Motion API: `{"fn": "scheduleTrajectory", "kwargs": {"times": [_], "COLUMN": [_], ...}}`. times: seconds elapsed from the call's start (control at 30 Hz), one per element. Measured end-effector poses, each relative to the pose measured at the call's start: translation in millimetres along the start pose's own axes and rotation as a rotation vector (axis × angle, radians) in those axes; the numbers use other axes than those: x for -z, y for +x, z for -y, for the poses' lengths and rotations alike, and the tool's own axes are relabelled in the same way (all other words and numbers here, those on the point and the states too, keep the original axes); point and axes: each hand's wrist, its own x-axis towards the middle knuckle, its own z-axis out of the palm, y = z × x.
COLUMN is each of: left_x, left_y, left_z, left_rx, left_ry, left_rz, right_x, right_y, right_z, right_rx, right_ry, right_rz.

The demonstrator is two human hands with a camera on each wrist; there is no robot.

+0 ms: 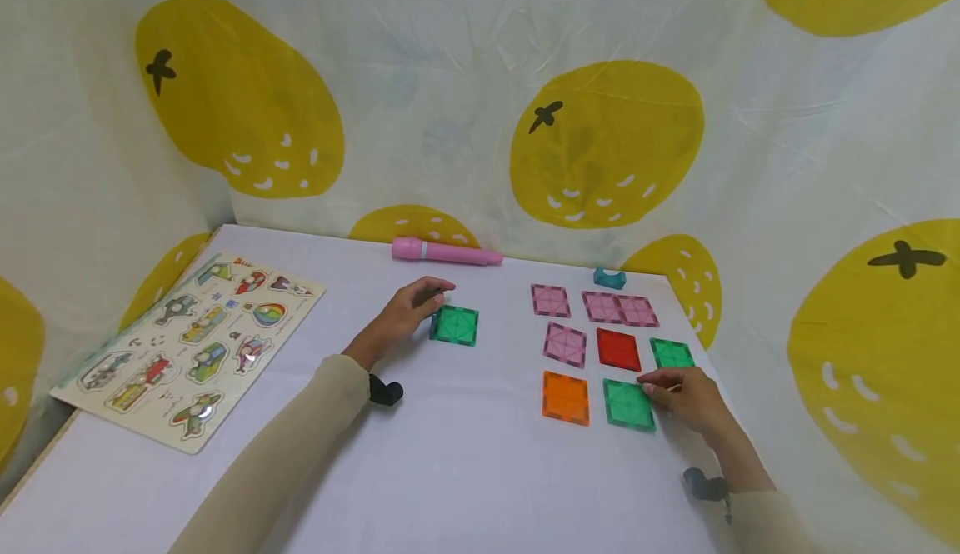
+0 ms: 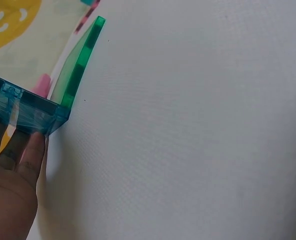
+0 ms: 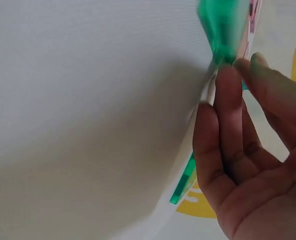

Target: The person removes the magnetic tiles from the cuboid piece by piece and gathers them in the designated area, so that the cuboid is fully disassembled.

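Observation:
In the head view my left hand (image 1: 408, 312) is at the left edge of a flat green magnetic tile (image 1: 456, 326). It holds blue magnetic tiles (image 2: 38, 110) that stand on edge against that green one; the left wrist view shows the fingertips on them, with the thumb hidden. On the right side, my right hand (image 1: 688, 400) pinches the edge of another green magnetic tile (image 1: 628, 405) between thumb and fingertips. A third green tile (image 1: 671, 353) lies just behind that hand. Beside it are a red tile (image 1: 618, 350) and an orange tile (image 1: 566, 398).
Several pink tiles (image 1: 550, 301) lie farther back on the white tabletop (image 1: 450, 471). A pink stick-shaped toy (image 1: 450, 252) and a small teal piece (image 1: 610, 278) are along the back edge. At left lies a wooden picture puzzle board (image 1: 255, 371). Patterned cloth (image 1: 435, 121) hangs behind.

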Motion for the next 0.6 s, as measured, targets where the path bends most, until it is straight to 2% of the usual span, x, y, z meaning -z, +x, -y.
{"fn": "scheduleTrajectory", "kwargs": {"times": [0.13,0.23,0.43,0.6], "left_x": [-0.2,-0.4,-0.7,1.8], "left_y": [0.8,1.6,0.7,-2.8], "left_z": [1.0,2.6,3.2,-1.8], "left_rx": [0.005,-0.004,-0.022,-0.023], "left_ry": [-0.002,-0.01,-0.018,0.02], "left_rz": [-0.003,-0.001,0.0,-0.007], "right_x": [-0.9,-4.6,-17.3,-31.1], "right_y": [1.3,2.3,6.3,14.4], "right_z": [9.2,21.5,55.0,87.5], "right_rx": [-0.018,0.001,0.093,0.197], "right_ry": [-0.047,-0.03,0.05,0.119], "right_rz": [-0.081,-0.126,-0.189,-0.165]}}
